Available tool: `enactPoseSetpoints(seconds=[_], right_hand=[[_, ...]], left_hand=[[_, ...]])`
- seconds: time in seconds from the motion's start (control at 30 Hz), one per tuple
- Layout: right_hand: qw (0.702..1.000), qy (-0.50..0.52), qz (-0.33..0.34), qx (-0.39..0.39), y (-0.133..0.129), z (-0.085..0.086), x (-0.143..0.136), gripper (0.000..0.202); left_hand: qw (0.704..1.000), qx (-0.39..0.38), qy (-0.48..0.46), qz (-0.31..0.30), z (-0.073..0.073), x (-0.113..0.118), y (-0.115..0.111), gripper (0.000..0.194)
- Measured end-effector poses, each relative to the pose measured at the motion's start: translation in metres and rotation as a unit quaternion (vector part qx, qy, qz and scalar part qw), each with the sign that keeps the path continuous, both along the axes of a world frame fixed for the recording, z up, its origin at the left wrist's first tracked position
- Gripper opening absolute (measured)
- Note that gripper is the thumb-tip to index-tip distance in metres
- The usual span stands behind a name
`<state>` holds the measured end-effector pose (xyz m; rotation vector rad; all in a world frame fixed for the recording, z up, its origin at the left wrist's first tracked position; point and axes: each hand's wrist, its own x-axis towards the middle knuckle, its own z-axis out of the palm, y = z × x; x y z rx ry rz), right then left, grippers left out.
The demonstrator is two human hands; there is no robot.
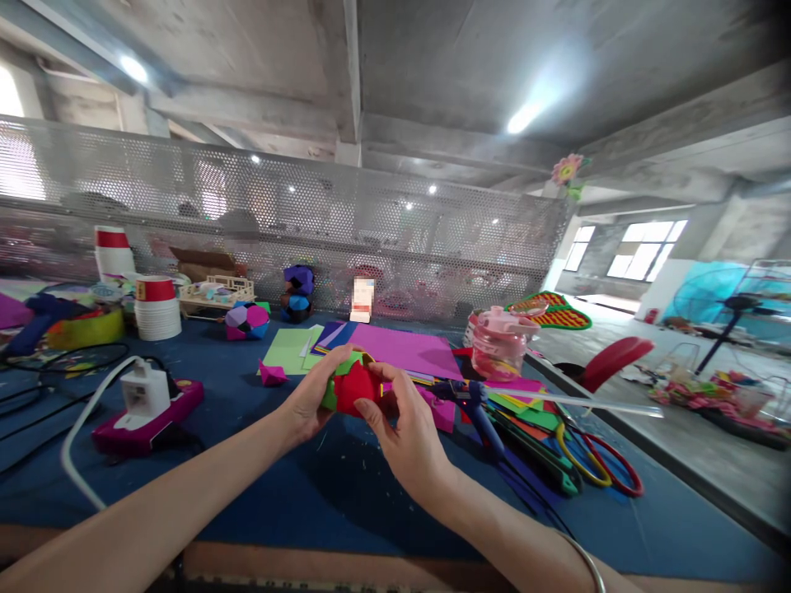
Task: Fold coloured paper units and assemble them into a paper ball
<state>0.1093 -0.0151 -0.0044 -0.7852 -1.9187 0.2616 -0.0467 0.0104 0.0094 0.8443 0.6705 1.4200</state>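
Note:
Both hands are closed round a multicoloured folded-paper ball [358, 387], held just above the blue table. Its red face is turned toward me, with green panels on the left and a bit of yellow at the top. My left hand [320, 387] grips the green side. My right hand [411, 416] holds the right side, its thumb pressed on the lower red part. Behind the ball lie a purple paper sheet [404, 350] and a light green sheet [289, 349]. A blue glue gun [479, 412] rests to the right of my right hand.
A magenta power strip [124, 436] with a white plug and cables lies left. Paper cups [156, 317] and a finished-looking paper ball [247, 319] stand behind it. On the right are scissors [609, 465], a green cutter [556, 465] and a pink jar [498, 350]. A perforated metal screen [395, 222] borders the back.

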Motion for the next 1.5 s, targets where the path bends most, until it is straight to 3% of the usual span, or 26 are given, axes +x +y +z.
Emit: enactPoseSetpoints(seconds=[0.23, 0.67, 1.33, 1.5], right_hand=[[0.999, -0.002, -0.025, 0.023, 0.001, 0.001, 0.001, 0.042], [0.997, 0.042, -0.026, 0.052, -0.004, 0.003, 0.002, 0.043], [0.997, -0.006, -0.049, 0.058, 0.009, -0.005, -0.001, 0.038], [0.998, -0.010, -0.050, 0.038, 0.009, -0.007, -0.002, 0.040]], left_hand=[[0.996, -0.092, -0.003, 0.002, 0.004, -0.007, 0.006, 0.038], [0.992, -0.078, -0.023, 0.094, 0.010, -0.008, 0.004, 0.039], [0.992, -0.103, -0.026, 0.069, 0.011, -0.002, -0.001, 0.038], [0.988, -0.119, -0.022, 0.092, 0.010, -0.001, 0.000, 0.035]])
